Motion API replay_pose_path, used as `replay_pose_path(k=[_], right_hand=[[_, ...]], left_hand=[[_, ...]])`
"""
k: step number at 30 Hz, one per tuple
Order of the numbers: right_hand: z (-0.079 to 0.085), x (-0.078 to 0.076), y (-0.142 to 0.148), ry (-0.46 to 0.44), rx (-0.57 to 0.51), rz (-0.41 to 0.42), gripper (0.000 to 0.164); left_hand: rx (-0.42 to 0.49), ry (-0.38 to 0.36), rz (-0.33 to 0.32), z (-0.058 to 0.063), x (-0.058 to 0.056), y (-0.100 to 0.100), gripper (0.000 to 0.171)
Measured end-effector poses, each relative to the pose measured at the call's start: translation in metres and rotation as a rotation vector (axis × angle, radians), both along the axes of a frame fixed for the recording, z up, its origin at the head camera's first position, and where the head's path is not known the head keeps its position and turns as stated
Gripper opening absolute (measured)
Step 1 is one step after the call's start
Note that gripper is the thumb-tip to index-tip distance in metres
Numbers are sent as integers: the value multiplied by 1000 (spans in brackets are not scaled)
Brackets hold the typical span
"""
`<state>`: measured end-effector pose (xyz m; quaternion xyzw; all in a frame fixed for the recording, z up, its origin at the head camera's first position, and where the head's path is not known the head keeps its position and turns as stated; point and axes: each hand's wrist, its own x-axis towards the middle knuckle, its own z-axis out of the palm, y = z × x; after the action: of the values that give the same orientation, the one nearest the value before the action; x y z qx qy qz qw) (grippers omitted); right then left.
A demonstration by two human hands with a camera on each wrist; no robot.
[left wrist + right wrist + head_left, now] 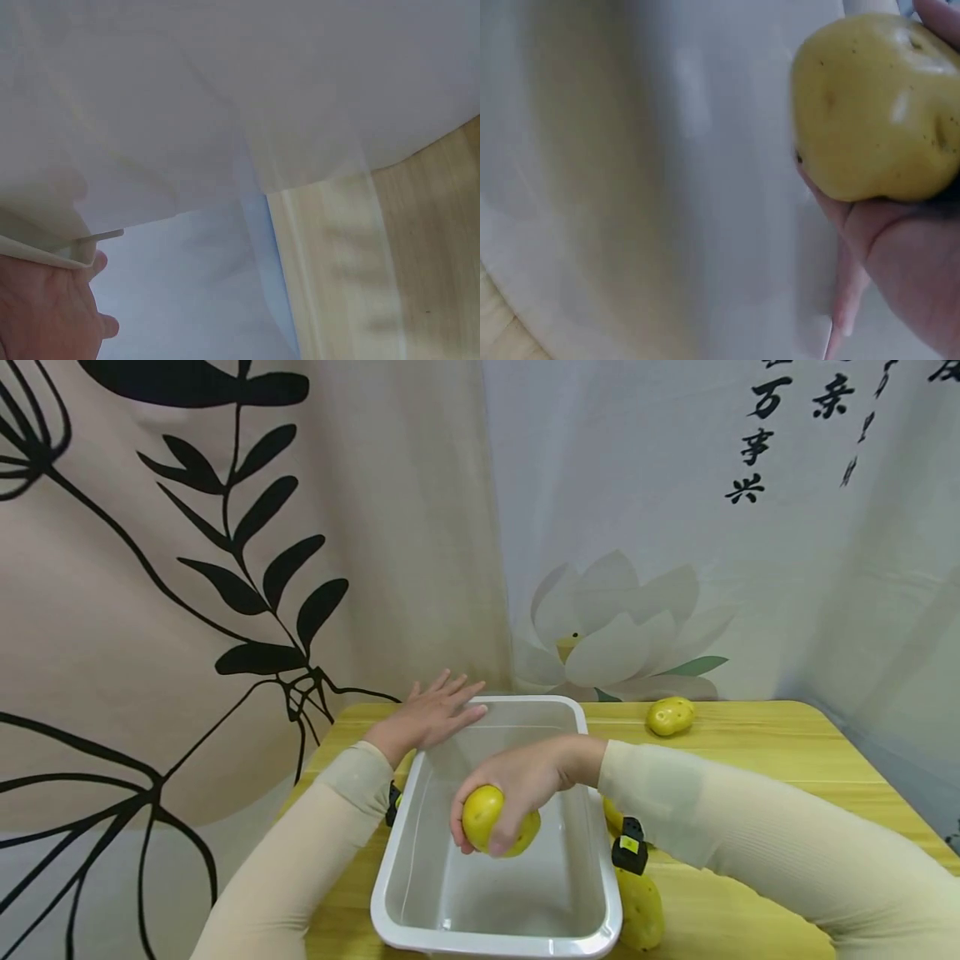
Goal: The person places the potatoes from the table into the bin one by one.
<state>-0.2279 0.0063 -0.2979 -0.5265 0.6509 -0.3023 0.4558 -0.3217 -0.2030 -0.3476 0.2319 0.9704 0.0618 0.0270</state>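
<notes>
A yellow potato (483, 814) is held in my right hand (528, 781), fingers and thumb curled round it over the white plastic basin (497, 941). In the right wrist view the potato (877, 105) shows smooth skin with small dark spots, nestled against the palm. My left hand (435, 714) rests at the basin's far left corner, fingers spread out straight over the rim. The left wrist view has that hand (49, 311) low at the left, right at the rim, beside the basin's outer wall (225, 97).
The basin stands on a yellow wood-grain table (750, 793). One potato (670, 716) lies near the table's back edge; another potato (639, 910) lies beside the basin's right wall, with one more partly hidden under my right wrist. A printed curtain (420, 527) hangs behind.
</notes>
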Motion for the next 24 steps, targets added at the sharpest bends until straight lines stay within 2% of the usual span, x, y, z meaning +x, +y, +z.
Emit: replay_pose_path(k=[8,12,17,24], right_hand=[[7,1,-14,-12,133,3,30],[8,4,-26,-45,165,17,31],[-1,8,-40,-117,184,34,30],[-22,9,-59,-238,195,35,29]], left_hand=[[8,-6,-7,-1,-1,0,74],[18,-2,-1,-1,-2,0,73],[15,1,-2,-2,-1,0,74],[15,7,1,-2,0,-1,72]])
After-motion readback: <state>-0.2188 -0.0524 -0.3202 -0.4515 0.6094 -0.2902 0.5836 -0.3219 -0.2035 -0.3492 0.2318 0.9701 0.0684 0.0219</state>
